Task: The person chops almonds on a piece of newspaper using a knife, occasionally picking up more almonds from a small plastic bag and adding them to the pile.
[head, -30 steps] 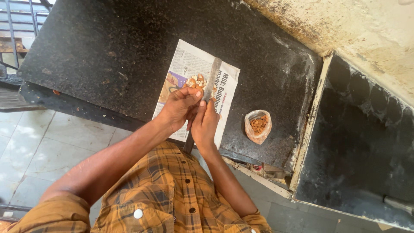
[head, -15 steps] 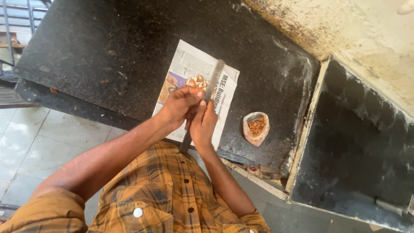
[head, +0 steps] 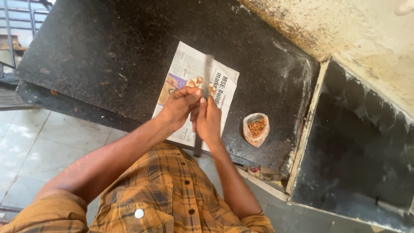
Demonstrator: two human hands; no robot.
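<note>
Both fists clamped: my right hand (head: 210,122) grips a long dark-handled knife (head: 203,99), my left hand (head: 180,106) pins chopped brown nuts (head: 195,83) on spread newspaper (head: 185,64) beneath.

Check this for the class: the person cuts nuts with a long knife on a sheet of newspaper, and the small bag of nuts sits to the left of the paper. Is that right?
Not quite. The head view shows the bag of nuts to the right of the newspaper, not the left. The rest holds: both hands work the knife over nuts on the paper.

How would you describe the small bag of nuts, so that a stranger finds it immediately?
On the black stone counter, look right of the spread newspaper sheet. There stands a small clear plastic bag, open on top, with brown nut pieces inside; it stands alone, untouched by either hand.
</note>
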